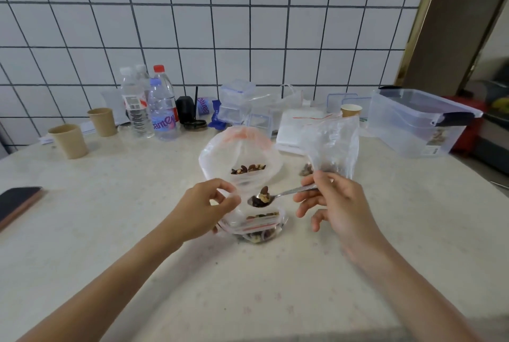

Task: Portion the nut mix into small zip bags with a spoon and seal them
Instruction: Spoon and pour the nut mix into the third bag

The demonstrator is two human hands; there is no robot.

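Note:
My right hand (334, 203) pinches the handle of a metal spoon (278, 195) whose bowl carries a small heap of nut mix. The spoon's bowl hovers at the mouth of a small clear zip bag (242, 154), which my left hand (205, 210) pinches by its near edge and holds up open. Some nuts lie inside that bag. Below it on the table lies a zip bag with a red seal strip (257, 228), holding nuts. A larger clear bag (334, 143) with nut mix stands behind my right hand.
Several water bottles (162, 104), paper cups (69, 140) and small plastic boxes (237, 101) line the tiled wall. A stack of flat zip bags (292, 129) and a big clear lidded bin (418, 121) sit at the right. A phone (16, 202) lies at the left edge.

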